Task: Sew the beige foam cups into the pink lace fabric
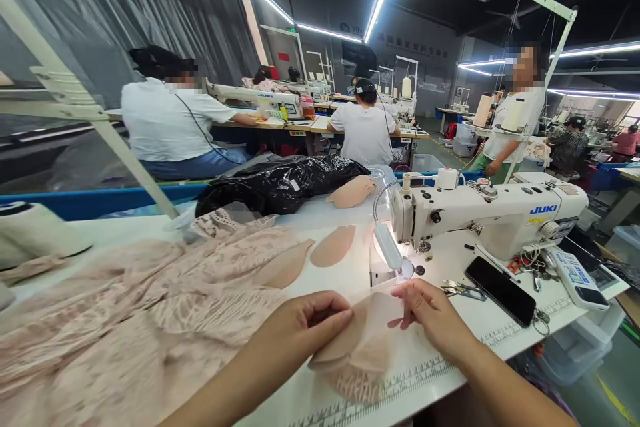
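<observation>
Between my two hands, in front of the sewing machine [493, 213], is a beige fabric piece [373, 350] with a sheer layer and a lacy lower edge. My left hand [307, 320] is closed, thumb over curled fingers, gripping its left side. My right hand [427, 313] pinches the upper right edge of the sheer layer, close to the needle area. The machine's small lamp [387, 247] shines just above that spot. Cup-shaped beige pieces [334, 247] lie on the table [350, 280] beyond my left hand.
Pale pink lace fabric [110, 320] spreads over the table's left side. A black plastic bag [285, 180] lies behind it. Right of my right hand are thread snips [465, 290], a phone [501, 289] and a control box [580, 280]. Co-workers sit beyond; one person [523, 107] stands at right.
</observation>
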`<state>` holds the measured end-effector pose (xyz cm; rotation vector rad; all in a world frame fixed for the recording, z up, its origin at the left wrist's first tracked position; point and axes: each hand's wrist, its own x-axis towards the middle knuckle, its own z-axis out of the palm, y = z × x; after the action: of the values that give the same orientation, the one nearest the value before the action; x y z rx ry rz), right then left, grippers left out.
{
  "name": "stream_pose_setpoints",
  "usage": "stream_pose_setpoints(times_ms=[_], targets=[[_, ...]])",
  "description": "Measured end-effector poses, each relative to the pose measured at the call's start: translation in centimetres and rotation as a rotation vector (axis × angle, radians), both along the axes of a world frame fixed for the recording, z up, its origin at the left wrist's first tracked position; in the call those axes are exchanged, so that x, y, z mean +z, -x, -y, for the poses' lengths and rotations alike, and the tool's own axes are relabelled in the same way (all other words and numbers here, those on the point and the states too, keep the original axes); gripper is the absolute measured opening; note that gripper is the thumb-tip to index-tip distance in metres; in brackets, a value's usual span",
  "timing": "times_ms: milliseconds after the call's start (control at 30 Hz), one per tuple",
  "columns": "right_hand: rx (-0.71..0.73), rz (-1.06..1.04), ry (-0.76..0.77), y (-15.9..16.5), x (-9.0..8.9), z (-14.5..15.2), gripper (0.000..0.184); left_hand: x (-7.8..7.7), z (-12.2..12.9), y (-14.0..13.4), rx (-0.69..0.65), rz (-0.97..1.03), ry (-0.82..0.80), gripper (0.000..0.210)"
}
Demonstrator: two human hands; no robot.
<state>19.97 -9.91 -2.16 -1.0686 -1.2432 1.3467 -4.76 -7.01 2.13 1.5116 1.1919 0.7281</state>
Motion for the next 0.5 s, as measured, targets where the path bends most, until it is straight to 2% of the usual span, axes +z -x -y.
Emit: stream_pose_setpoints(times_ms=[100, 200, 233, 300, 333, 367, 400, 433, 500], targets=[[0.020, 0.193, -0.066, 0.2, 1.1, 0.9, 0.046, -0.7, -0.6, -0.3, -0.115, -0.143, -0.113, 0.045], [0.072, 0.440, -0.205, 0.3, 2.7, 2.0, 0.025, -0.9, -0.7, 0.0, -0.096, -0.246, -0.376, 0.044], [0.102, 0.548, -0.294, 0.4, 3.4, 2.4, 0.025, -0.9, -0.5, 0.1, -0.130, -0.261, -0.472, 0.053], [0.192, 0.780, -0.522, 0.4, 4.6, 3.1, 0.027, -0.6, -0.1, 0.2, -0.287, -0.272, -0.586, 0.086], [0.240, 0.890, -0.638, 0.5, 5.2, 3.4, 0.026, -0.2, 0.2, 0.1, -0.380, -0.276, -0.587, 0.098], [0.284, 0.984, -0.747, 0.5, 5.8, 3.6, 0.023, 0.2, 0.3, 0.1, -0.455, -0.292, -0.551, 0.098], [0.316, 1.058, -0.846, 0.5, 6.3, 3.7, 0.021, 0.9, 0.4, 0.0, -0.501, -0.320, -0.492, 0.084], [0.323, 1.111, -0.939, 0.4, 6.7, 3.7, 0.020, 1.6, 0.5, -0.1, -0.516, -0.350, -0.429, 0.059], [0.244, 1.168, -1.089, 0.5, 7.3, 3.5, 0.020, 3.0, 0.4, -0.1, -0.477, -0.378, -0.375, 0.009]])
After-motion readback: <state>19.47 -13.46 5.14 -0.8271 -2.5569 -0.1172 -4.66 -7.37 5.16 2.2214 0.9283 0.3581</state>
